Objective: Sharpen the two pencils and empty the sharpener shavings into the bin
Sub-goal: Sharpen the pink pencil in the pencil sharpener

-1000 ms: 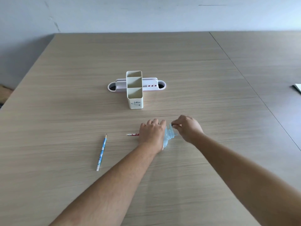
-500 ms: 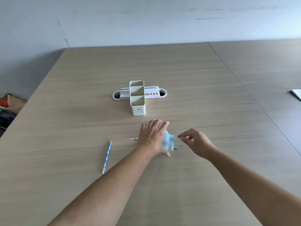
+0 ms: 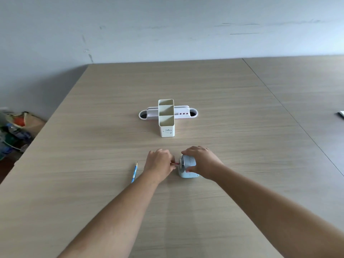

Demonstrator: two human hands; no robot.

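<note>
A pale blue crank sharpener [image 3: 186,168] stands on the wooden table [image 3: 223,112] near its front middle. My right hand [image 3: 202,162] lies over the sharpener's top and right side and grips it. My left hand [image 3: 160,164] is closed on a red-and-white pencil [image 3: 175,163], of which only a short piece shows between my fingers and the sharpener's metal face. A blue pencil [image 3: 134,172] lies loose on the table just left of my left wrist, tip pointing away from me.
A white desk organiser [image 3: 166,117] with tall square cups and a low tray stands behind the sharpener. Bags and clutter [image 3: 13,131] sit on the floor past the table's left edge. A dark-edged object [image 3: 341,114] shows at the far right.
My left hand left the sharpener and took the red-and-white pencil by the sharpener's face. My right hand moved from the crank side onto the sharpener's body. The camera tilted up.
</note>
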